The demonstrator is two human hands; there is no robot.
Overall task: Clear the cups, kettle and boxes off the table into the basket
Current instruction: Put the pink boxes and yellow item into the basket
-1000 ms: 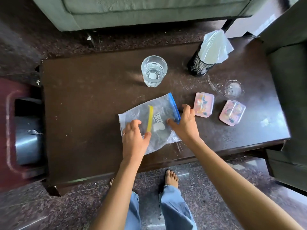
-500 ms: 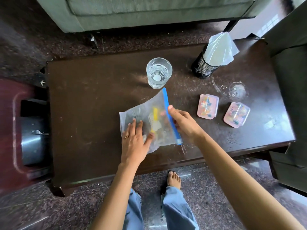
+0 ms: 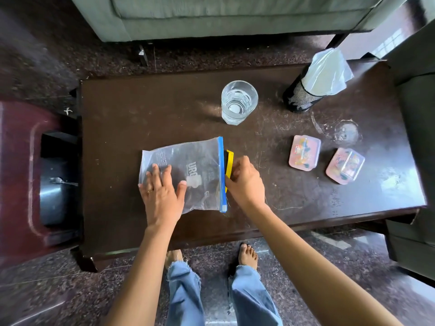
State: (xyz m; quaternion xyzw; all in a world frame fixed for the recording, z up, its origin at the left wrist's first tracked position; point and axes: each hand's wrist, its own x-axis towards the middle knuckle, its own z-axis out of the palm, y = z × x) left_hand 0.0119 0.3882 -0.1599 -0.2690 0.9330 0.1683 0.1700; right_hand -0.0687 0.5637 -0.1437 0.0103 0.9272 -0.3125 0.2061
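Note:
A clear zip bag (image 3: 202,175) with a blue zip edge lies flat on the dark brown table (image 3: 141,109). My left hand (image 3: 162,196) presses flat on the bag's left half. My right hand (image 3: 244,182) grips a yellow strip (image 3: 229,161) that sticks out beside the blue edge. A glass of water (image 3: 239,102) stands behind the bag. Two pink lidded boxes (image 3: 304,152) (image 3: 344,165) lie to the right, with a small clear glass item (image 3: 347,135) behind them.
A black mesh holder (image 3: 301,97) with a plastic bag in it stands at the back right. Left of the table a maroon container (image 3: 16,161) holds a steel vessel (image 3: 54,191) with a spoon. A sofa (image 3: 235,15) is behind, an armchair (image 3: 419,114) at right.
The bag has been turned and laid flat, its blue edge now on the right. The yellow strip has come from inside the bag to its mouth. My left hand now lies flat on it.

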